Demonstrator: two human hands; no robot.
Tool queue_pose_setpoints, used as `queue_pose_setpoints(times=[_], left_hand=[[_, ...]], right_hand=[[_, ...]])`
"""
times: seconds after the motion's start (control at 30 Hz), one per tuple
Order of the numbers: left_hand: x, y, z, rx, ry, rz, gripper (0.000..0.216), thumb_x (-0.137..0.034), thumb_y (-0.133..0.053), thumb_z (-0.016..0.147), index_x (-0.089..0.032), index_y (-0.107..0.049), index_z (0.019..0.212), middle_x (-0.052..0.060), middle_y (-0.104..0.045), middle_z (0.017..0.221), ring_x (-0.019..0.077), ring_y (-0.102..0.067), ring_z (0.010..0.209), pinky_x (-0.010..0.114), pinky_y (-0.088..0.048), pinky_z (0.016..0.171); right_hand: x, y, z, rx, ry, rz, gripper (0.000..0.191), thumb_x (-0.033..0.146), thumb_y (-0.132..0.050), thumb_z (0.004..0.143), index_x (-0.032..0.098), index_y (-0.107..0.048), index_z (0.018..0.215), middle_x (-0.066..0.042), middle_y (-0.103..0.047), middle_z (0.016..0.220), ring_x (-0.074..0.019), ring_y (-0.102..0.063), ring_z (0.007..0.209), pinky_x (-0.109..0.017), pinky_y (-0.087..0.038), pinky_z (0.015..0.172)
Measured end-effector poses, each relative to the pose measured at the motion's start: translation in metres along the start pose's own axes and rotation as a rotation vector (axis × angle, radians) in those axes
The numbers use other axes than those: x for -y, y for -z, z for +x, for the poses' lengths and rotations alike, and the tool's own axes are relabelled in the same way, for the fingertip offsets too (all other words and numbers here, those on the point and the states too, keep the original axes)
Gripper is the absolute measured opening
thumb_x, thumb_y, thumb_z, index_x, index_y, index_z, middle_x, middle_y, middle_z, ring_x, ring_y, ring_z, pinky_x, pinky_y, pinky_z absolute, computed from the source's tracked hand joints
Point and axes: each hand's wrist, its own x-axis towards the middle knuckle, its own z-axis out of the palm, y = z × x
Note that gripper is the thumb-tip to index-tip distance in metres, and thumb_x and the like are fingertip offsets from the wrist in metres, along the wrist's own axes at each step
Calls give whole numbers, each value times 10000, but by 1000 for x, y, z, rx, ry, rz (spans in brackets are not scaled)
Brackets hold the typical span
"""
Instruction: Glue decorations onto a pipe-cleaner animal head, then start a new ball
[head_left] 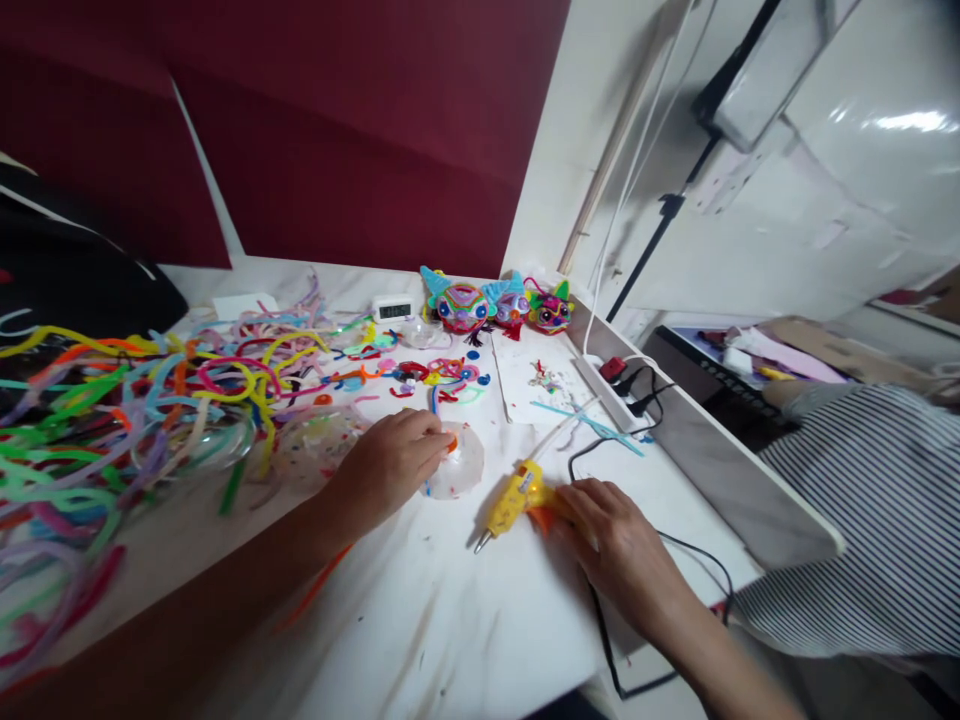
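Observation:
My left hand rests on the white table with its fingers pinched on a small orange piece at the edge of a clear round plastic dome. My right hand lies to the right, fingers wrapped round the orange handle of a yellow glue gun. The gun lies low over the table with its nozzle pointing down-left, and a clear glue stick pokes out of its back. Its black cord runs off to the right.
A big heap of coloured pipe cleaners covers the left. Bent pieces, three finished colourful figures, a small digital clock and a white sheet lie at the back. A power strip lines the right edge; another person in stripes sits right.

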Motion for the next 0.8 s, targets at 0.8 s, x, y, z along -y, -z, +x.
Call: queue_pose_setpoints(times=[0.8], left_hand=[[7, -10, -3, -86, -64, -61, 185, -104, -500, 965, -143, -680, 953, 68, -675, 932, 171, -618, 865, 290, -523, 747]], right_hand=[[35, -3, 91, -56, 576, -38, 370, 184, -511, 1000, 91, -547, 1356, -149, -657, 1242, -288, -550, 1083, -435, -457, 849]])
